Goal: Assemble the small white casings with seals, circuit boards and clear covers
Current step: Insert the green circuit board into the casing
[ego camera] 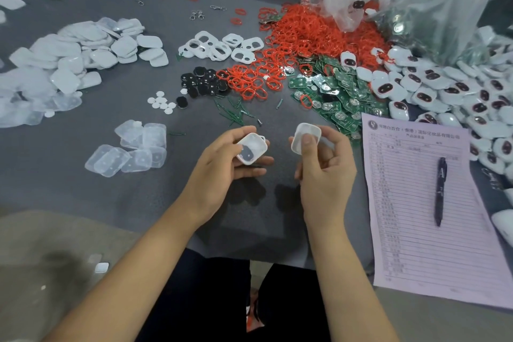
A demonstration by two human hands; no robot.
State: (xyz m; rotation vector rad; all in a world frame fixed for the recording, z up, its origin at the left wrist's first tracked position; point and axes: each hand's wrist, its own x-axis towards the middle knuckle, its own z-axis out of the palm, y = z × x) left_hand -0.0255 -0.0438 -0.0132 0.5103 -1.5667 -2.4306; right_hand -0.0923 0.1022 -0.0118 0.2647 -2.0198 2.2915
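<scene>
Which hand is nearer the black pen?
Right. The right hand holds a clear cover just left of the pen on the paper; the left hand is farther left.

White casing (251, 151) in the left hand (222, 172), clear cover (305, 137) in the right hand (323, 172), apart above grey table (138, 197).

By the desk's right edge lies my lilac form (433, 203), headed with a round logo and a printed line of Chinese characters; I make out 香港 in brackets and 有限公司 at its end. The rows beneath are too small to read. The dark pen (440, 191) lying on it carries a white letter "A".
</scene>
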